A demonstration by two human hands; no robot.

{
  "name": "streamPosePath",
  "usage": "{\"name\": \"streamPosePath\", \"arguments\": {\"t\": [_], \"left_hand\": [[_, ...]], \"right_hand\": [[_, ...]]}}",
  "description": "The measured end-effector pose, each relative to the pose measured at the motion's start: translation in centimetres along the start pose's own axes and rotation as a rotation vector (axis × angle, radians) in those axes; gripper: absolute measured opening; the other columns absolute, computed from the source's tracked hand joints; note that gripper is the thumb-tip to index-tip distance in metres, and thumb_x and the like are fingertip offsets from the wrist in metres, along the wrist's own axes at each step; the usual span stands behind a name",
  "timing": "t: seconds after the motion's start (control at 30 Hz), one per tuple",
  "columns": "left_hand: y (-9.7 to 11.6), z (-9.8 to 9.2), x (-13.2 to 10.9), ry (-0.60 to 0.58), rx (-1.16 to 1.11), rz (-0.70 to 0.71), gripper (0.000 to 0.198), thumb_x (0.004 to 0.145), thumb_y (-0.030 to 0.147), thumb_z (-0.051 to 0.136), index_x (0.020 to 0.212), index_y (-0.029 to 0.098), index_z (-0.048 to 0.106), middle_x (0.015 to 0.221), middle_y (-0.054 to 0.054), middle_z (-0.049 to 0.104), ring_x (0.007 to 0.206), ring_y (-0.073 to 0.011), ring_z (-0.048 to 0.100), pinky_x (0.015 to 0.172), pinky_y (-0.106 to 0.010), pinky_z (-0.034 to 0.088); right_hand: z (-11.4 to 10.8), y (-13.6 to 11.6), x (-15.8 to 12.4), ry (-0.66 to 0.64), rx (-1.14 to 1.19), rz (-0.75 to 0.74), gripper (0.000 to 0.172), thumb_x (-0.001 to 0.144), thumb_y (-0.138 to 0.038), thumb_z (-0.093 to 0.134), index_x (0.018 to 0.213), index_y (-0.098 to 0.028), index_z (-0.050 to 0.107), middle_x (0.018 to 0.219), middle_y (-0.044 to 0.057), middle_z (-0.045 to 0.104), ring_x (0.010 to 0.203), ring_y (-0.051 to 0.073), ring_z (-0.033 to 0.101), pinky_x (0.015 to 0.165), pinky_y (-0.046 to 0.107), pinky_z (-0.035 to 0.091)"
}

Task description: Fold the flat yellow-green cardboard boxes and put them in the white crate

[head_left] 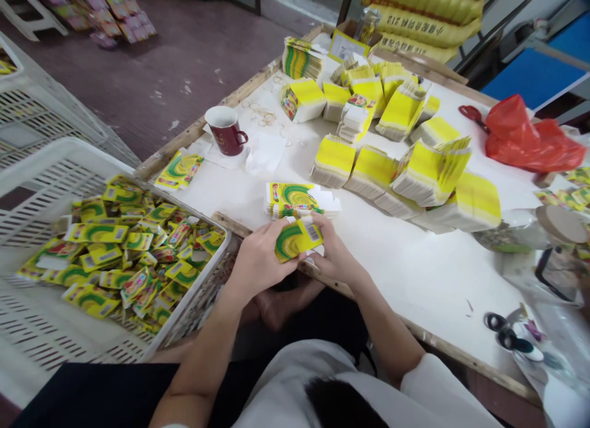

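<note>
Between my two hands I hold a small yellow and green cardboard box (297, 238) with a barcode on its right part. My left hand (258, 259) grips its left end, and my right hand (334, 249) has the right end, where a white flap shows below. Just beyond my fingers a stack of flat printed cartons (295, 197) lies at the table's near edge. To my left, a white plastic basket (184, 305) holds many folded boxes (110, 256) of the same print.
On the white table (369, 256) stand a maroon mug (225, 131), several bundles of yellow cartons (378, 166), a red plastic bag (530, 136) and red-handled scissors (471, 113). Black-handled scissors (504, 329) and a glass jar (511, 231) lie at the right. Yellow sacks (424, 22) are piled behind.
</note>
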State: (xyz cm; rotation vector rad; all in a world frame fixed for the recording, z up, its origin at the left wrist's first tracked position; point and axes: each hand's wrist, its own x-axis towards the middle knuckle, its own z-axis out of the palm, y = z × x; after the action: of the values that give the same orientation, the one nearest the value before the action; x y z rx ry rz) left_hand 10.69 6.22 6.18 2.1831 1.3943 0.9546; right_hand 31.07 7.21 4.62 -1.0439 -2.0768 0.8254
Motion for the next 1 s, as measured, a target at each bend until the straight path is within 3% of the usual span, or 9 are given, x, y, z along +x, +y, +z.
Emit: {"name": "streamPosePath", "arguments": {"t": [0.1,0.2,0.3,0.37,0.4,0.5,0.67,0.8,1.0], "left_hand": [[0.2,0.0,0.0,-0.033,-0.002,-0.023,0.057,0.075,0.033,0.074,0.127,0.02,0.055,0.117,-0.011,0.072,0.104,-0.0292,0.07,0.091,-0.042,0.056],[-0.3,-0.3,0.1,0.012,-0.129,-0.098,0.06,0.067,0.034,0.082,0.121,0.02,0.06,0.112,-0.009,0.073,0.1,-0.0295,0.07,0.088,-0.042,0.057],[-1.2,-1.2,0.4,0.448,-0.568,-0.134,0.051,0.073,0.051,0.077,0.114,0.024,0.063,0.107,-0.003,0.073,0.085,-0.0202,0.07,0.075,-0.031,0.057],[-1.7,-2.0,0.5,0.8,-0.889,-0.13,0.056,0.084,0.072,0.051,0.114,0.026,0.062,0.116,-0.002,0.07,0.092,-0.0167,0.069,0.075,-0.027,0.056],[-2.0,-2.3,0.5,0.878,-1.007,-0.152,0.066,0.084,0.08,0.036,0.115,0.027,0.062,0.123,-0.001,0.068,0.103,-0.017,0.067,0.081,-0.027,0.056],[-2.3,-2.5,0.5,0.825,-1.161,-0.298,0.084,0.077,0.091,0.017,0.113,0.029,0.06,0.136,-0.001,0.062,0.126,-0.021,0.057,0.094,-0.031,0.053],[-1.6,-0.2,0.6,0.714,-1.26,-0.348,0.058,0.088,0.076,0.032,0.11,0.029,0.058,0.124,-0.006,0.067,0.096,-0.0177,0.067,0.074,-0.029,0.056],[-1.3,1.6,0.7,0.663,-1.233,-0.42,0.048,0.093,0.067,0.033,0.111,0.027,0.054,0.117,-0.01,0.066,0.086,-0.0153,0.066,0.07,-0.026,0.055],[-0.5,3.7,0.7,0.644,-1.028,-0.407,0.065,0.081,0.078,0.046,0.123,0.029,0.05,0.131,-0.012,0.061,0.113,-0.0229,0.063,0.09,-0.037,0.055]], "right_hand": [[1.3,-0.5,-0.1,0.027,0.049,0.022,0.076,0.091,-0.033,0.059,0.153,-0.021,0.016,0.155,0.019,0.035,0.145,0.03,0.035,0.116,0.053,0.036],[1.3,-0.7,0.5,0.025,0.062,0.013,0.083,0.09,-0.043,0.063,0.153,-0.02,0.015,0.155,0.02,0.034,0.143,0.032,0.038,0.115,0.053,0.038],[0.2,-0.1,1.8,0.157,0.022,0.018,0.07,0.089,-0.044,0.063,0.148,-0.022,0.03,0.144,0.017,0.048,0.127,0.03,0.053,0.106,0.048,0.047],[-0.6,0.9,2.7,0.279,-0.118,0.094,0.047,0.091,-0.034,0.061,0.134,-0.022,0.049,0.128,0.015,0.058,0.118,0.03,0.057,0.102,0.047,0.049],[-0.7,1.5,3.1,0.319,-0.208,0.151,0.038,0.09,-0.029,0.06,0.126,-0.021,0.056,0.12,0.015,0.06,0.115,0.031,0.056,0.101,0.049,0.048],[-0.4,3.3,4.0,0.3,-0.402,0.311,0.028,0.083,-0.018,0.062,0.111,-0.016,0.064,0.107,0.017,0.059,0.106,0.034,0.055,0.097,0.053,0.047],[0.4,4.1,4.2,0.262,-0.457,0.347,0.026,0.077,-0.015,0.067,0.103,-0.017,0.062,0.102,0.014,0.058,0.099,0.032,0.053,0.09,0.049,0.048],[-0.2,3.4,4.2,0.328,-0.402,0.329,0.022,0.074,-0.013,0.063,0.094,-0.021,0.057,0.097,0.01,0.06,0.091,0.028,0.057,0.081,0.041,0.05],[-0.3,-0.3,3.4,0.265,-0.197,0.274,0.008,0.077,-0.019,0.058,0.083,-0.023,0.054,0.078,0.003,0.063,0.069,0.02,0.058,0.067,0.033,0.048]]}}
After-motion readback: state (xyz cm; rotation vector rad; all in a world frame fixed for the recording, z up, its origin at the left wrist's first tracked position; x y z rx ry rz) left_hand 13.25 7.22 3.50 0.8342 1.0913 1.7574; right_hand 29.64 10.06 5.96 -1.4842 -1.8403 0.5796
